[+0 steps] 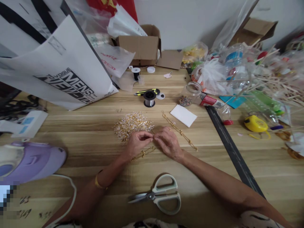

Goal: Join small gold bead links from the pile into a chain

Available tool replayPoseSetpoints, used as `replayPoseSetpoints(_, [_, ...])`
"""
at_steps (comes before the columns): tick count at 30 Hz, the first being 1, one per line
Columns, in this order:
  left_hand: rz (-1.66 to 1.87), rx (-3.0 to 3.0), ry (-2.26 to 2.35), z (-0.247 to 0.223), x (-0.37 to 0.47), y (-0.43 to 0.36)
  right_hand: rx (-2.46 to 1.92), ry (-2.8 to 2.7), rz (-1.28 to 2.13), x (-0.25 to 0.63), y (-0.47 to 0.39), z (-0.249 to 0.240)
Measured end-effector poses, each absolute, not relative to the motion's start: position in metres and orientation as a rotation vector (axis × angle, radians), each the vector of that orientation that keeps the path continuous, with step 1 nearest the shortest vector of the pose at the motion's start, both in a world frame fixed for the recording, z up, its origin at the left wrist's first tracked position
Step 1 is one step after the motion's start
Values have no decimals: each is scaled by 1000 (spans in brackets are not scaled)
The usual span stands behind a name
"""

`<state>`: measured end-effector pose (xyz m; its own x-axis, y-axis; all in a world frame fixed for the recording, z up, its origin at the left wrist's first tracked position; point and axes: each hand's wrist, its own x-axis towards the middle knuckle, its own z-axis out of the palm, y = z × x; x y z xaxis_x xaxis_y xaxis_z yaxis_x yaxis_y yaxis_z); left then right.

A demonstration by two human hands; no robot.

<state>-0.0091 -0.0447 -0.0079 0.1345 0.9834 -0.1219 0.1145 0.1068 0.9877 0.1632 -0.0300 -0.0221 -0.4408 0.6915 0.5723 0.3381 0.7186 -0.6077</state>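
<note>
My left hand (138,143) and my right hand (168,142) meet fingertip to fingertip over the middle of the table, both pinched closed. Whatever sits between the fingertips is too small to make out. Right behind my left hand lies a pile of small gold and clear beaded pieces (129,125). A short gold chain (143,154) rests on the wood just below my left fingers. To the right of my right hand, a longer gold chain (180,131) stretches out diagonally. Scissors with pale handles (163,194) lie nearer to me, blades pointing left.
Beyond the pile stand a spool of wire (149,99), a box cutter (144,91) and a jar of beads (188,95). A white pad (183,115) lies at right, near a yellow tape measure (256,123). A purple iron (35,160) and a large paper bag (71,69) occupy the left.
</note>
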Motion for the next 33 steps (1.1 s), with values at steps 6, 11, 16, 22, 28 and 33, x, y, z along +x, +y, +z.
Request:
replayPoseSetpoints(6, [916,1257,1231,-6,-12,-43,-797,-2076,497,164,-30,-24])
replayPoseSetpoints(11, [922,1279,1242,-3,-13,-43,-785,-2101,490,164,-30,-24])
replayPoseSetpoints(16, [940,1275,1249,-4,-13,-42,-774,-2084,486,163,-29,-25])
replayPoseSetpoints(22, [975,1283,1246,-6,-13,-42,-777,-2087,475,163,-29,-24])
replayPoseSetpoints(28, [999,1191,1234,-9,-16,-40,-796,-2067,492,163,-29,-25])
replayPoseSetpoints(33, [1015,1235,1247,-13,-18,-40,-808,-2065,504,163,-29,-26])
